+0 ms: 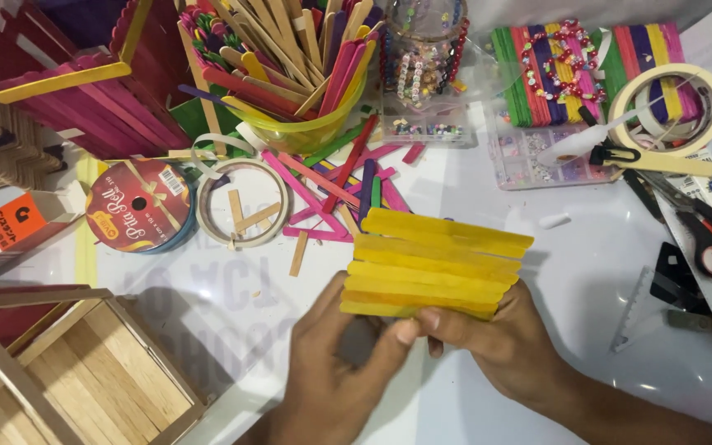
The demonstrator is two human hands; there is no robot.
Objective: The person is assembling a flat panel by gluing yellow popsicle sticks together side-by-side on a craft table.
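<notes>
A yellow craft-stick panel [434, 264], several flat sticks laid side by side in slightly staggered rows, is held just above the white counter [587, 272] near the centre of the view. Its lower edge is pinched by both hands: the left hand [335, 363] is closed on it from about 7 o'clock, the right hand [496, 338] from about 5 o'clock, thumbs meeting in front. At 12 o'clock a green bowl of coloured sticks [290, 74] stands, with loose pink sticks [331, 189] between it and the panel. A ribbon spool [138, 206] lies at 10 o'clock, scissors [706, 235] at 3 o'clock, a wooden box [84, 371] at 8 o'clock. The panel is probably best kept level, with even pressure across the rows, so that the joints are not sheared.
</notes>
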